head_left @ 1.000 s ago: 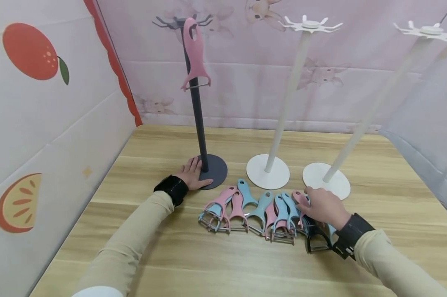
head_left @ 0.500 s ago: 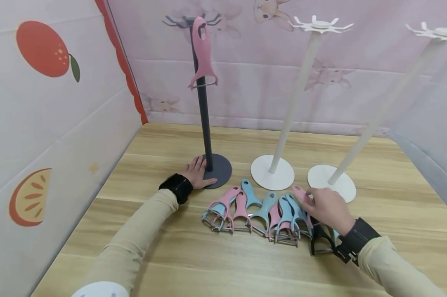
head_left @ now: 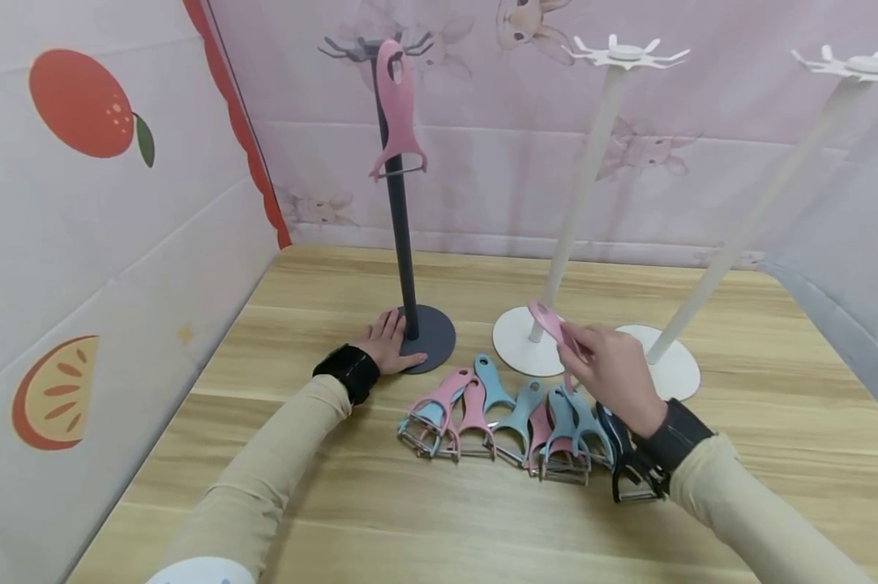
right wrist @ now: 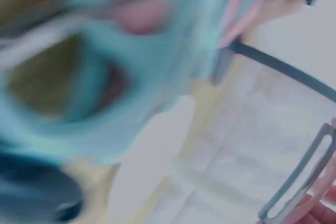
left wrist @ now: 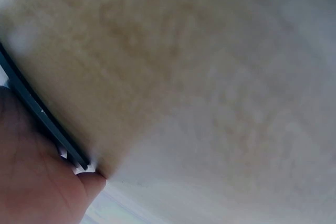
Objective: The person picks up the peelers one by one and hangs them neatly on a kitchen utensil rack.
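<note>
A pink peeler [head_left: 546, 321] is held up in a person's right hand [head_left: 614, 369], its handle pinched between thumb and curled fingers. It is a soft, plain pink, its handle rounded at the end and pierced by an oval hole; the handle tilts toward the upper left, showing in front of the round base of the middle white stand [head_left: 573, 199]. Below it, a cluster of light blue and pink peelers [head_left: 529, 395] lies overlapping on the wood-grained table [head_left: 336, 519], with a black peeler [head_left: 614, 430] at the right end. The left hand [head_left: 385, 342] lies with fingers extended and thumb spread on the flat base of the dark grey stand [head_left: 434, 341], from whose top hangs another pink peeler [head_left: 398, 105]. In the head view, the right hand hides the blade end of the held peeler; the right wrist view shows its slotted metal blade [right wrist: 293, 171] at the right edge, beside blurred peelers. The left wrist view adds the thin dark rim of the base close against the left hand, with the surroundings too blurred to make out.
</note>
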Demonstrator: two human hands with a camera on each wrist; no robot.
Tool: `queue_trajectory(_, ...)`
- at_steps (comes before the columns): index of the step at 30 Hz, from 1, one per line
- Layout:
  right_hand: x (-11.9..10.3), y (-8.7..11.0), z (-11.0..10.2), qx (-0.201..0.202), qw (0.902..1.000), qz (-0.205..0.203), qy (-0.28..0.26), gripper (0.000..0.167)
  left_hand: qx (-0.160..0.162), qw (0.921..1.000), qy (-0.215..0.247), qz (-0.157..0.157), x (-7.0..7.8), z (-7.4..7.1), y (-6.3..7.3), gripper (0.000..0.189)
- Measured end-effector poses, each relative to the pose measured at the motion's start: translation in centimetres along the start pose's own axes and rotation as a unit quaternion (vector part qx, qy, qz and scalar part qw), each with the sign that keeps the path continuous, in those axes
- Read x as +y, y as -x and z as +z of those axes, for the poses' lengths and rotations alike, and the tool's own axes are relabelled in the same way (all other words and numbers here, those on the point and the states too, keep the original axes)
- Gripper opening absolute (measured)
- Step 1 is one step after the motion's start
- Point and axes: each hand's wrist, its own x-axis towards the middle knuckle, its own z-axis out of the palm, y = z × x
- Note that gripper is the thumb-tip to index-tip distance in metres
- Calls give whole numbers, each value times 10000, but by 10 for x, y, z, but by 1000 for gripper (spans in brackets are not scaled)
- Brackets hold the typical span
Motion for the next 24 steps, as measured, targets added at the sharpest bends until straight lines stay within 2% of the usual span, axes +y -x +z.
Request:
queue_trajectory(3, -10, -20, 3, 493, 9983, -55, -321, 27, -37, 10000, -17, -29, 0, 0, 0, 90)
queue_trajectory(10, -30, -57, 11, 1372, 9872, -154, -802, 24, -8, 10000, -70, -35, 0, 0, 0, 90)
queue_trajectory(17, -45, -95, 17, 1842, 9759, -219, -1152, 25, 23, 10000, -52, -36, -1, 2, -2, 91)
queue_trajectory(24, -56, -132, 14, 2193, 9589, -396, -1753, 26, 70, 9999, -80, -51, -1, 4, -3, 91)
